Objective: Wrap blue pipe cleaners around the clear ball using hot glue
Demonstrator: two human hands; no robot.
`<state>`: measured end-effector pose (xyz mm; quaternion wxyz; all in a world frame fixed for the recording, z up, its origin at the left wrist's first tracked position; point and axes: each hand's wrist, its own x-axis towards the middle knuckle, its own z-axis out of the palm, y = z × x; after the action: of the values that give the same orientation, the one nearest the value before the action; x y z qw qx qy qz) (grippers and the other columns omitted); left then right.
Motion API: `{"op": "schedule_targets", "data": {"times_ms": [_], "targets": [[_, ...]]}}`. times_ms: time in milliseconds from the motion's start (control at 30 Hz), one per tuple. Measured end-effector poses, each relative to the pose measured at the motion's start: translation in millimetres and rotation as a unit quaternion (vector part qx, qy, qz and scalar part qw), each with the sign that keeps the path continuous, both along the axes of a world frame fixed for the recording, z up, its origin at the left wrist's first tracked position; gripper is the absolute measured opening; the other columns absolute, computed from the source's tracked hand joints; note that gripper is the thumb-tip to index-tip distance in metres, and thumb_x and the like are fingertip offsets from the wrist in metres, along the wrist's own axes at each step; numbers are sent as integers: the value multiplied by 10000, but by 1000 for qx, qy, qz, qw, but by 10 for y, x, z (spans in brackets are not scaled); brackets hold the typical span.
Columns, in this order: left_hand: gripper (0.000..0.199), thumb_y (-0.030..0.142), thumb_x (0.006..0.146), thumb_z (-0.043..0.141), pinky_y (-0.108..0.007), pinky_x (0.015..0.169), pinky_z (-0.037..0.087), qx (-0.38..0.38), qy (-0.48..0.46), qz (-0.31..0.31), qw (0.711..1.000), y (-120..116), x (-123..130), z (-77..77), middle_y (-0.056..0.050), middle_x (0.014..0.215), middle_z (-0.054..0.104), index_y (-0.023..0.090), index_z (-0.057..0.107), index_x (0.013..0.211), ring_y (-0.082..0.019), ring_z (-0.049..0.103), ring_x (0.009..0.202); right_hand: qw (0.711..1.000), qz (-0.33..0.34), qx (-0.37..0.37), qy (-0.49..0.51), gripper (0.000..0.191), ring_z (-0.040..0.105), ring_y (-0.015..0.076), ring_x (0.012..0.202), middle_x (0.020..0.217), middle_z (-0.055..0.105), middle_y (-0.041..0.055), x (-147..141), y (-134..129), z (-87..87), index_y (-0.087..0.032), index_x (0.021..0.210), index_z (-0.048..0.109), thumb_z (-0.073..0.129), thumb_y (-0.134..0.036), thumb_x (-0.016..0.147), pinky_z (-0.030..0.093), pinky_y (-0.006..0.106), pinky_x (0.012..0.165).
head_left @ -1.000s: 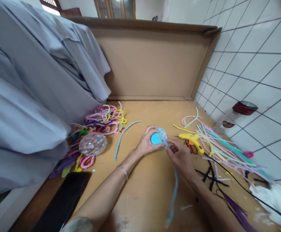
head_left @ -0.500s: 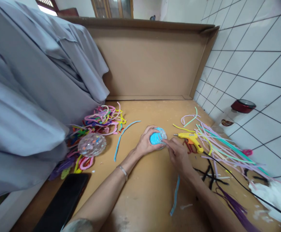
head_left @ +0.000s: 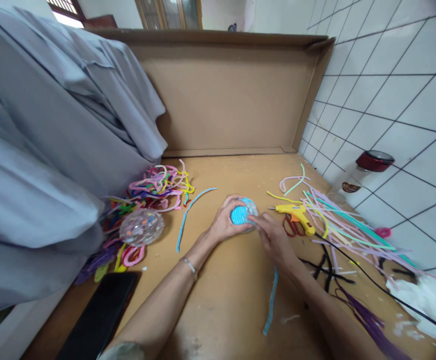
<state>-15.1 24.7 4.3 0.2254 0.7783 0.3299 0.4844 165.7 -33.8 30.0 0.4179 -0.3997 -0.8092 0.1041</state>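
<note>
A small clear ball (head_left: 253,205), partly wrapped in rows of bright blue pipe cleaner (head_left: 238,215), sits near the middle of the table. My left hand (head_left: 223,220) is closed around its left side, thumb below and fingers over the top. My right hand (head_left: 272,234) has its index finger pressed against the ball's right front, the other fingers curled; whatever they may hold is hidden. Below my right wrist runs a loose blue strip (head_left: 271,305); its upper end is out of sight. Another blue pipe cleaner (head_left: 188,215) lies curved to the left.
A yellow glue gun (head_left: 295,212) with a black cord and red-handled scissors (head_left: 291,226) lie right, near scattered pipe cleaners (head_left: 349,225). Left are a tangled pile (head_left: 158,187), a clear faceted ball (head_left: 142,227) and a black phone (head_left: 100,315). A cardboard panel (head_left: 225,100) stands behind.
My right index finger has shifted very slightly on the ball. The whole view has drifted a little; both hands otherwise keep their places.
</note>
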Motion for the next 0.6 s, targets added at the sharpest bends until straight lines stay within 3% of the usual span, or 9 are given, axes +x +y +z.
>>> {"op": "schedule_targets", "data": {"times_ms": [333,600], "targets": [[514,366,641,812,-438,982,461,-4,5,-4,1000,-24,-7,22,-121,1251,528,212,583,1075,-273,548,1164,999,10,32,-17,410,518,168,716,779,567,44,11,17,-30,-217,1194,646,395,-88,897,393,268,624],[339,403,854,574,-436,1016,430,7,0,-41,999,-25,-57,30,-139,1254,523,188,572,1116,-266,528,1183,998,-3,50,-29,432,498,167,701,760,546,38,12,26,-80,-228,1212,637,390,-80,891,384,267,614]]}}
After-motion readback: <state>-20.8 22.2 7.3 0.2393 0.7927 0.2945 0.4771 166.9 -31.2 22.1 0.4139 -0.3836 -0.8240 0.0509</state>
